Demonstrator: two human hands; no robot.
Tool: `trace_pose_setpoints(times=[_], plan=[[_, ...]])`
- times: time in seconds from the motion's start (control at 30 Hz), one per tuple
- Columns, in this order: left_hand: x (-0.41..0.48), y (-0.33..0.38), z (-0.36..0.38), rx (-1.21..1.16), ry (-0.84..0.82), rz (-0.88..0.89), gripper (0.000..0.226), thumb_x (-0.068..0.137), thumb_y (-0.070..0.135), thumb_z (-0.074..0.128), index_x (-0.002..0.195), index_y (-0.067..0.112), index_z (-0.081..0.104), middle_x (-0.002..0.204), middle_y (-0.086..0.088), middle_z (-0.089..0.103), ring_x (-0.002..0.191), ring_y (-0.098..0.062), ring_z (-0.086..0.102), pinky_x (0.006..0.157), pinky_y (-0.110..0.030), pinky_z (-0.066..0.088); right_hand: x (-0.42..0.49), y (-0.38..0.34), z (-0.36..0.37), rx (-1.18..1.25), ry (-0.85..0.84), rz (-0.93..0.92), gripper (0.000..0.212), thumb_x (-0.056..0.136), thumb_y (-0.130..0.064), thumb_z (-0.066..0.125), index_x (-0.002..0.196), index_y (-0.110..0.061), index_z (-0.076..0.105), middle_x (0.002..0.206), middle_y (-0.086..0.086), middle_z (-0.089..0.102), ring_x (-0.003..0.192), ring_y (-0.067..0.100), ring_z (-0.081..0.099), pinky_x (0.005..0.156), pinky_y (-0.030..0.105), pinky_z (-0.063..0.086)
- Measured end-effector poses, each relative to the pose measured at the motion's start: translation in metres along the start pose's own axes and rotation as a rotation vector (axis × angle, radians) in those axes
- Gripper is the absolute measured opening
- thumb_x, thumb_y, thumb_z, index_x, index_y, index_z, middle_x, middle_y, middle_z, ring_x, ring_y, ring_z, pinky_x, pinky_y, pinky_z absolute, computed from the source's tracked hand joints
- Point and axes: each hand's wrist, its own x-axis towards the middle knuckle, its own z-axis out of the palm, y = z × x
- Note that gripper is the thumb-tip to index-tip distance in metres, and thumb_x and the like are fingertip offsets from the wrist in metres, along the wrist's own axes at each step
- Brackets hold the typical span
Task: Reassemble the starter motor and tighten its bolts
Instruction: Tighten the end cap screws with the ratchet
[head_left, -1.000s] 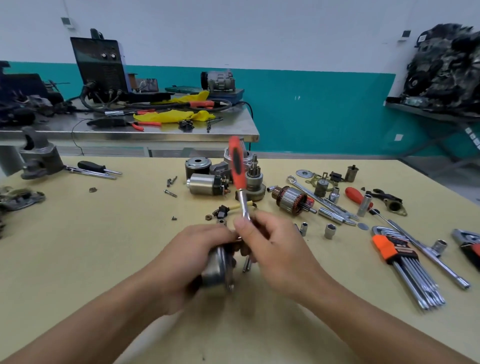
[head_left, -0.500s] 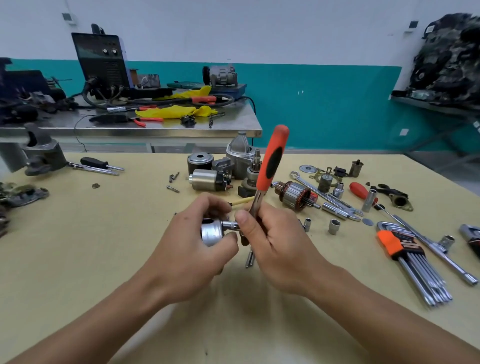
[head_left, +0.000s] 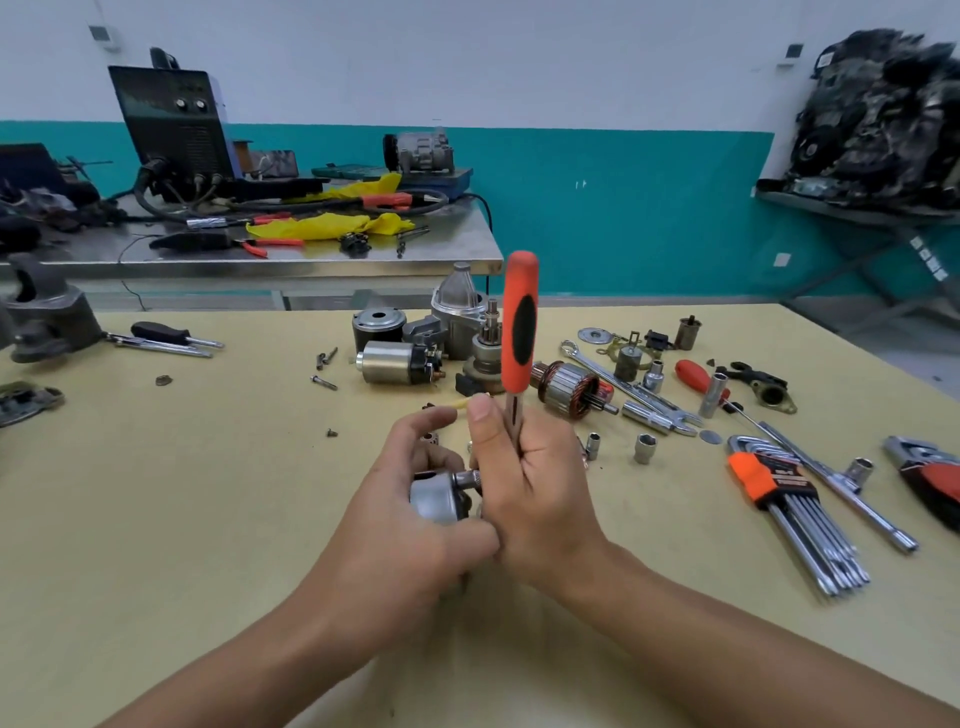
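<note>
- My left hand (head_left: 410, 525) is curled around the silver motor part (head_left: 434, 501), held near centre over the yellow table (head_left: 182, 493).
- My right hand (head_left: 540, 483) grips the ratchet (head_left: 519, 332) by its shaft, handle upright, socket end against the part's right side.

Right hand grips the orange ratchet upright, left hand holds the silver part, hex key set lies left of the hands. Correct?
No. In the head view the hex key set lies right of the right hand, not left. The rest holds.
</note>
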Motion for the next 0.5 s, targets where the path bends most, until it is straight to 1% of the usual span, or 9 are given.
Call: trace_pose_setpoints(times=[0.1,0.17,0.23,0.3,0.37,0.43,0.5], plan=[[-0.004,-0.002,-0.001,0.200,0.004,0.172,0.081,0.060,0.011,0.073,0.133,0.036,0.047,0.098,-0.002,0.057,0.065,-0.014,0.062,0.056,-0.022,0.050,-0.005,-0.001,0.000,0.030,0.020,0.095,0.045,0.102,-0.035,0.047,0.058,-0.027,0.043,0.049,-0.014,0.042,0.047,0.003,0.040,0.046,0.020,0.033],[-0.005,-0.005,-0.002,0.274,0.028,0.244,0.079,0.063,0.011,0.073,0.134,0.035,0.046,0.094,0.006,0.057,0.072,-0.012,0.065,0.063,-0.018,0.052,-0.008,-0.002,0.000,0.046,0.009,0.192,0.050,0.104,-0.033,0.047,0.055,-0.024,0.043,0.046,-0.012,0.041,0.042,0.002,0.039,0.043,0.018,0.033],[-0.005,-0.006,-0.001,0.346,0.054,0.285,0.078,0.064,0.012,0.072,0.133,0.036,0.045,0.093,0.008,0.057,0.074,-0.011,0.064,0.063,-0.015,0.051,-0.008,-0.003,0.000,0.021,0.012,0.297,0.053,0.104,-0.036,0.047,0.054,-0.018,0.042,0.044,-0.010,0.039,0.041,0.005,0.038,0.041,0.019,0.033],[-0.005,-0.008,0.000,0.381,0.072,0.305,0.074,0.063,0.015,0.072,0.128,0.040,0.046,0.092,0.009,0.056,0.073,-0.011,0.062,0.061,-0.016,0.050,-0.008,-0.004,0.001,-0.015,0.027,0.393,0.055,0.103,-0.040,0.047,0.053,-0.017,0.042,0.043,-0.010,0.037,0.040,0.006,0.038,0.040,0.020,0.032],[-0.004,-0.012,0.000,0.407,0.084,0.313,0.069,0.062,0.016,0.072,0.121,0.043,0.047,0.091,0.010,0.055,0.073,-0.012,0.061,0.061,-0.023,0.052,-0.006,-0.004,0.003,-0.029,0.037,0.492,0.056,0.102,-0.042,0.046,0.051,-0.020,0.043,0.040,-0.011,0.038,0.039,0.005,0.039,0.039,0.020,0.032],[-0.002,-0.016,0.002,0.451,0.085,0.308,0.065,0.061,0.019,0.071,0.116,0.044,0.045,0.091,0.012,0.054,0.072,-0.013,0.060,0.060,-0.028,0.052,-0.004,-0.001,0.004,-0.013,0.056,0.628,0.052,0.101,-0.042,0.048,0.054,-0.020,0.045,0.039,-0.011,0.042,0.037,0.005,0.043,0.038,0.019,0.034],[0.001,-0.016,0.003,0.495,0.084,0.314,0.062,0.060,0.024,0.069,0.112,0.045,0.042,0.092,0.017,0.054,0.072,-0.011,0.059,0.056,-0.021,0.049,-0.002,0.001,0.004,0.005,0.058,0.735,0.044,0.100,-0.042,0.050,0.062,-0.019,0.049,0.039,-0.012,0.045,0.036,0.004,0.046,0.040,0.018,0.036]])
